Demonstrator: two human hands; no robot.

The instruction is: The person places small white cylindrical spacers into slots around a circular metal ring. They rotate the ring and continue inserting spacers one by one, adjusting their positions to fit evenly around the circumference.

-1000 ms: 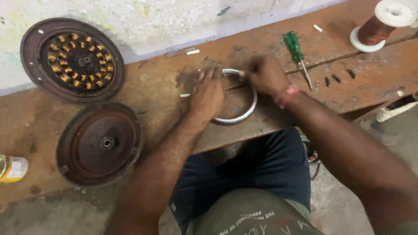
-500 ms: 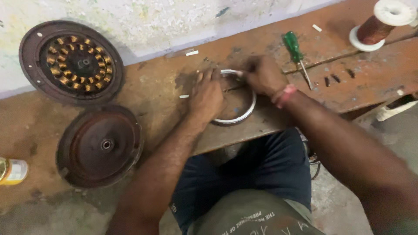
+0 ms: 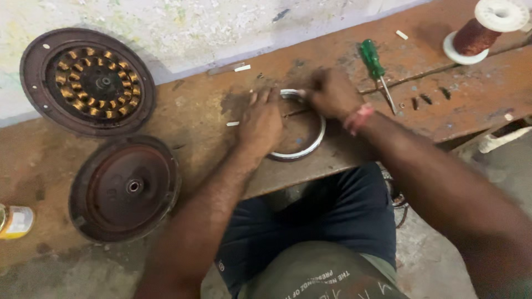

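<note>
A shiny metal ring [image 3: 310, 145] lies flat on the worn wooden bench [image 3: 210, 111] in front of me. My left hand [image 3: 261, 123] rests flat on the ring's left side, fingers spread and pressing down. My right hand [image 3: 331, 93] is closed at the ring's far rim, pinching a small white strip against it. Both hands hide much of the ring.
A round motor housing with copper windings [image 3: 88, 82] leans at the back left; a round dark cover [image 3: 124, 188] lies below it. A green-handled screwdriver [image 3: 376, 67], a spool of copper wire [image 3: 483, 30], small screws [image 3: 426, 99] and a small tin [image 3: 15, 221] are around.
Both hands stay on the ring, shifting only slightly at its far rim; the view has moved a little.
</note>
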